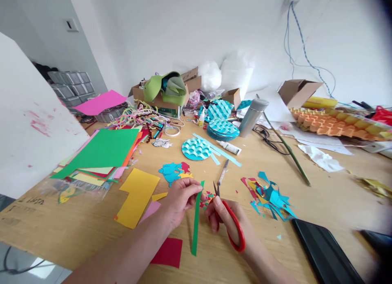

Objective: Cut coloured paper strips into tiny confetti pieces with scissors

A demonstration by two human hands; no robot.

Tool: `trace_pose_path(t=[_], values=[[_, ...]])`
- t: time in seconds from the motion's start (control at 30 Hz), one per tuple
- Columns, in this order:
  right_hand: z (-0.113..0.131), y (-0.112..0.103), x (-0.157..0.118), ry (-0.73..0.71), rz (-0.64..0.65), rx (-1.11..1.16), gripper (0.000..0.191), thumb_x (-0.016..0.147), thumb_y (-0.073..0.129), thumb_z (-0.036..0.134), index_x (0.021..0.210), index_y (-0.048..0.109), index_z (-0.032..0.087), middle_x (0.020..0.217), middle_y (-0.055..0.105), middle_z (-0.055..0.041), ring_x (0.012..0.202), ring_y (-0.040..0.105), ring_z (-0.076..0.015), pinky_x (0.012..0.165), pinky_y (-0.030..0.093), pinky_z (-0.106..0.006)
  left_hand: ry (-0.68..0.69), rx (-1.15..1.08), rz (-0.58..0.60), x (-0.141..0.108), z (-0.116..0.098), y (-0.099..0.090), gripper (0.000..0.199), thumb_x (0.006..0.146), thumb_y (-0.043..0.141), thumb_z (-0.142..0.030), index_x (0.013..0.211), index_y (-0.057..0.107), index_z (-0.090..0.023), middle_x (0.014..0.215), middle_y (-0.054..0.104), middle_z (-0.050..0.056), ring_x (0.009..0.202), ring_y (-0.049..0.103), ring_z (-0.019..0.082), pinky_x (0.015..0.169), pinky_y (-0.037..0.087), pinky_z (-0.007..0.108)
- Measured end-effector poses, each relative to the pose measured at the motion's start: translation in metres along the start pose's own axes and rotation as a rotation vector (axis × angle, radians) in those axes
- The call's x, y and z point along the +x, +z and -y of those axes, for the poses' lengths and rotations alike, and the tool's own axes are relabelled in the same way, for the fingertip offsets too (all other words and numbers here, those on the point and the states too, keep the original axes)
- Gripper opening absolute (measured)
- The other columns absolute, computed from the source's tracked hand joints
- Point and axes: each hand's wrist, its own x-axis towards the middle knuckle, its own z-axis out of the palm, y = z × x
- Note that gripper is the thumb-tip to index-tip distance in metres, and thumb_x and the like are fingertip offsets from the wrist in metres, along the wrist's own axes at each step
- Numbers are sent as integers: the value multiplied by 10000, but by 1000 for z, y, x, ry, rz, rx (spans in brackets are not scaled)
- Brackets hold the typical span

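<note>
Between thumb and fingers, my left hand [182, 196] pinches a narrow green paper strip [197, 222] that hangs down over the table. My right hand [228, 218] grips red-handled scissors [235, 231], their blades pointing up and a little apart, close to the strip's right side. Small red, green and yellow paper bits [208, 197] lie behind the hands. Blue paper fish [170, 171] with a red and a yellow one rest just beyond my left hand. A craft knife [223, 172] lies behind the scissors.
Yellow paper [137, 198] and a green-topped paper stack [107, 147] lie left; a dark red sheet [168, 252] is in front. Blue scraps [272, 198] and a black phone [326, 251] lie right. Farther back are a scalloped blue disc [196, 149], a glue tube [229, 147] and a grey flask [252, 116].
</note>
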Motion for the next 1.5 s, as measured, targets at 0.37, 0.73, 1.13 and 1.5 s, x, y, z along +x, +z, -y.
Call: trace_pose_path(t=[0.37, 0.73, 1.13, 1.5], values=[[1, -3, 0, 88, 146, -29, 662, 819, 360, 731, 648, 589, 135, 398, 527, -6, 377, 429, -89, 456, 327, -223, 60, 71, 30, -5, -2, 3, 163, 625, 654, -288, 618, 544, -167, 448, 513, -52, 398, 366, 46, 416, 194, 191], [7, -6, -5, 69, 194, -126, 639, 827, 378, 714, 642, 586, 138, 427, 526, -8, 411, 431, -92, 457, 312, -218, 145, 178, 105, -2, 0, 1, 151, 658, 650, -284, 632, 555, -170, 487, 528, -40, 435, 438, 79, 443, 252, 212], [11, -6, -6, 52, 202, -136, 663, 836, 358, 712, 607, 582, 132, 399, 495, -9, 386, 407, -84, 453, 304, -219, 196, 286, 150, -6, -1, 1, 91, 674, 603, -228, 631, 561, -160, 520, 498, -43, 458, 388, 67, 468, 265, 214], [8, -6, -4, 89, 187, -120, 652, 786, 397, 750, 581, 554, 151, 388, 495, -1, 355, 373, -78, 408, 278, -208, 45, 197, 161, -3, 1, 0, 202, 637, 675, -306, 633, 525, -170, 490, 448, -60, 411, 285, 42, 423, 170, 210]])
